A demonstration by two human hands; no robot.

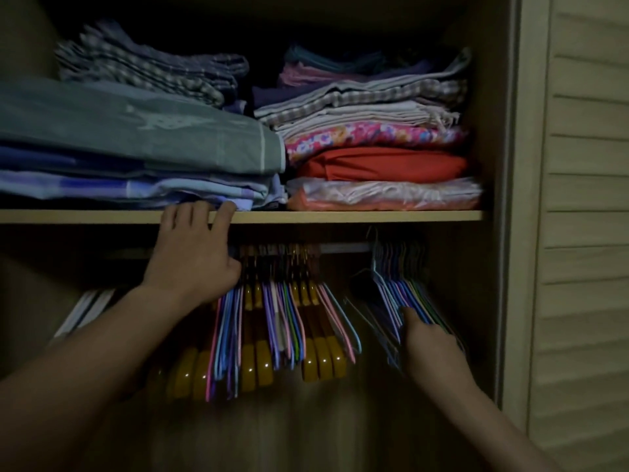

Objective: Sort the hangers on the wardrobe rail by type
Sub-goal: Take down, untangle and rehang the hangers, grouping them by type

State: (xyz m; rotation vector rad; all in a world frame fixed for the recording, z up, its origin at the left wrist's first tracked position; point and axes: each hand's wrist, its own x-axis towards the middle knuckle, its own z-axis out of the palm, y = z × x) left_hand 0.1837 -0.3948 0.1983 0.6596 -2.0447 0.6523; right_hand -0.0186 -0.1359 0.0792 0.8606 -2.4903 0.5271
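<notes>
Reaching up w/ my left hand [194, 253]: fingers [226, 212] hooked over the front edge of the shelf [374, 216], thumb side down by the rail [343, 247] against the hooks of the mixed hanger bunch [272, 318]; whether it's pinching a hook there, can't tell; too dark. That bunch hangs at the middle of the rail: wooden hangers [323, 359] mixed in w/ thin coloured ones [224, 335]. Right hand [430, 345] is lower, to the right; fingers curled round the bottom of a separate group of thin coloured hangers [405, 301], which hangs further right on the rail, a bare stretch of rail between the 2 groups. On the shelf above: folded fabric stacks, grey-green blanket [136, 131] on the left, floral + red pieces [377, 155] on the right. Slatted door [585, 233] at far right.
</notes>
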